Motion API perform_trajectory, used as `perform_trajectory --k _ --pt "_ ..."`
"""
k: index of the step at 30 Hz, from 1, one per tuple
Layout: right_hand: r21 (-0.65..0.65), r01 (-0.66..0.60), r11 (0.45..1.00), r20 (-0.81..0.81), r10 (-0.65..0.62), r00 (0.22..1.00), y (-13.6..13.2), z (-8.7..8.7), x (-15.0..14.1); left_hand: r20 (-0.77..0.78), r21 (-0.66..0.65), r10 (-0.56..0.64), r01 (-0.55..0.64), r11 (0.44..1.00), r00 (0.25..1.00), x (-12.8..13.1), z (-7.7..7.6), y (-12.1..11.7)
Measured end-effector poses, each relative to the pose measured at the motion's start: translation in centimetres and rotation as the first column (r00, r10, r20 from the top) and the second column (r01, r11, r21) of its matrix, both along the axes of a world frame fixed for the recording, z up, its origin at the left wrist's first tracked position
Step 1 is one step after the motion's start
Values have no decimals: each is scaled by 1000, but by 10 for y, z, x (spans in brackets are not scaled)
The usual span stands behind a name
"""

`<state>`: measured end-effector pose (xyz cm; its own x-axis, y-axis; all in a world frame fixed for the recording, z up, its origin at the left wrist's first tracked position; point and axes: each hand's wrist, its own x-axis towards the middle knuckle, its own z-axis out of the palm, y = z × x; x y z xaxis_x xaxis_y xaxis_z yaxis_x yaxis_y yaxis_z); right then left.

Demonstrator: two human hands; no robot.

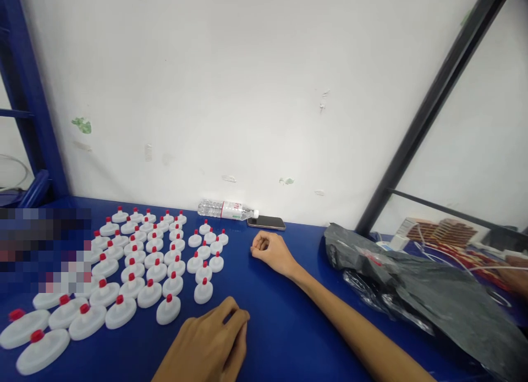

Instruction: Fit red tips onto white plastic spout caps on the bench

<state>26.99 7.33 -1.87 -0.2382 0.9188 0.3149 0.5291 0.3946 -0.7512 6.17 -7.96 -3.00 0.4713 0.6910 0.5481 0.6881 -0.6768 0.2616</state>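
My left hand [210, 338] rests on the blue table at the bottom middle, its fingers curled down and held together. No object shows in it. Farther forward, my right hand [273, 253] lies on the tabletop in a loose fist, with a small hollow between thumb and fingers and nothing visible inside. Nearest to the left hand is a round white cap with a red tip [168, 309]. Many similar white pieces with red tips stand in rough rows to the left, and a smaller group, including one white piece [203, 291], stands just ahead of that hand.
Against the wall, a clear plastic bottle [226, 209] lies on its side beside a dark phone [267, 223]. A grey plastic bag [412, 277] spreads over the right side. Beyond a dark post [412, 140] are stacked cards [449, 233], cables and another person's hand [515, 275].
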Motion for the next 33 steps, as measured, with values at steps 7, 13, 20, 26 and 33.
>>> perform_trajectory --k 7,13,20,26,33 --pt "12 -21 1000 18 21 1000 1 -4 0 -93 -46 6 -10 999 996 2 3 -2" --pt "21 -36 999 41 35 999 -1 -2 0 -128 -72 10 -19 997 992 2 4 -3" --pt "8 -58 998 64 57 996 -4 0 0 -132 -80 14 -24 997 991 2 2 -3" --pt "23 -67 998 82 64 995 -3 -1 0 -130 -99 8 -22 995 991 1 2 -4" --pt "32 -73 997 99 70 993 -2 -2 1 -140 -132 12 -31 991 990 2 1 0"
